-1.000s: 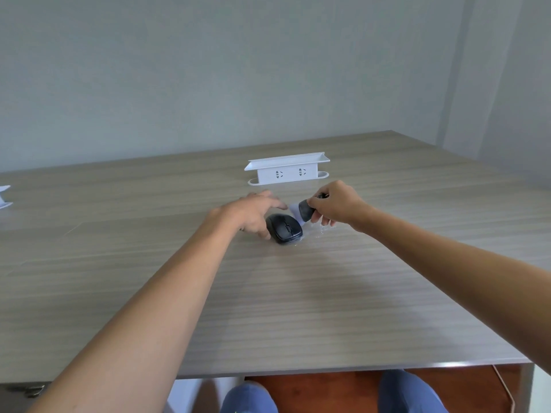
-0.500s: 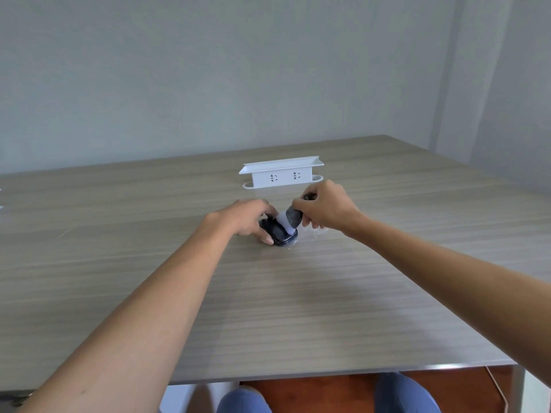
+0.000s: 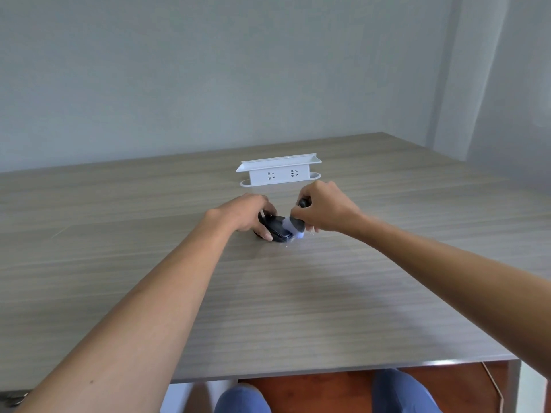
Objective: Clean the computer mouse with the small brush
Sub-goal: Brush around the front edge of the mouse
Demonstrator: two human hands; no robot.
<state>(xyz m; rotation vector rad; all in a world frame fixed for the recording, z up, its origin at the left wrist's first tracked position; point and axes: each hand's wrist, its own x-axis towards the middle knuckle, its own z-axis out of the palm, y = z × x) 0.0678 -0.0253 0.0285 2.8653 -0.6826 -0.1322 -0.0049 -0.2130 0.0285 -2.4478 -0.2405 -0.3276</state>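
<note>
A black computer mouse [image 3: 278, 230] is tipped up on its side on the wooden table [image 3: 268, 308]. My left hand [image 3: 246, 214] grips it from the left, thumb at its near end. My right hand [image 3: 323, 208] is closed around the small brush [image 3: 295, 225], a dark handle with pale bristles. The bristles press against the mouse's right side. Most of the brush handle is hidden inside my fist.
A white socket box [image 3: 278, 171] with two outlets stands on the table just behind my hands. The table's front edge runs near my knees, its right corner at the lower right. A grey wall rises behind the table.
My left hand has tilted the mouse from flat onto its side. The brush has come down from the mouse's far right onto its side.
</note>
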